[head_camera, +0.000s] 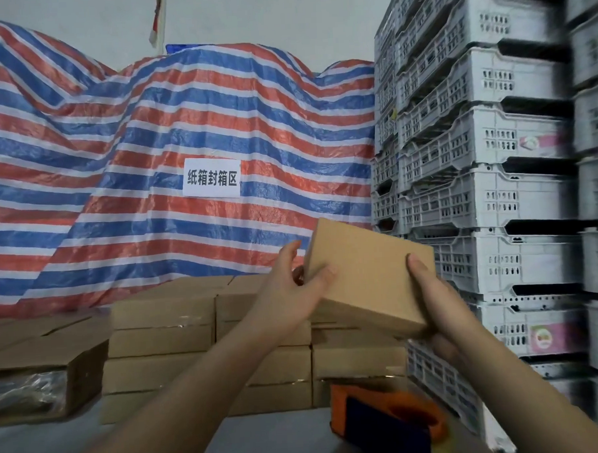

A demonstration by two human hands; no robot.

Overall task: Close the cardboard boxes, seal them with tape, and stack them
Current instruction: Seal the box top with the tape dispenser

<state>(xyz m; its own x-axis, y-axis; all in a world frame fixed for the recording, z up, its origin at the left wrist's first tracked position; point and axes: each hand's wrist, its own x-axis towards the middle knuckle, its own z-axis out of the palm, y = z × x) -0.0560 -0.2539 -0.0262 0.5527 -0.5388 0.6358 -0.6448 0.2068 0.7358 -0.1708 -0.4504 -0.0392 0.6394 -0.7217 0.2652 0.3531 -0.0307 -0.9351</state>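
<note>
The small cardboard box (368,278) is held in the air, tilted, at about 4 o'clock from frame centre, above the stack of boxes (206,336). The left hand (293,288) grips its left end, thumb on the near broad face and fingers wrapped behind. The right hand (430,289) grips the lower right corner, thumb on the broad face and fingers underneath.

Handling: judged from the easy two-hand hold, the box is probably light. The board looks stiff and flat, with crisp edges; the matt surface should give fair friction. Press on edges and corners, not the middle of the broad panel, which may flex. Any tape seam is not visible on the faces shown.

Clearance: at 3 o'clock, a wall of grey plastic crates (476,170) stands just beside the box; its ribbed rims may catch a corner. At 12 o'clock hangs the striped tarpaulin (183,111) with a white paper sign (211,177). Open room lies toward 9 o'clock and down onto the stack top. At 5 o'clock, the orange tape dispenser (388,417) rests on the grey tabletop (272,433), near the right forearm. An open carton (47,381) lies at 8 o'clock.
</note>
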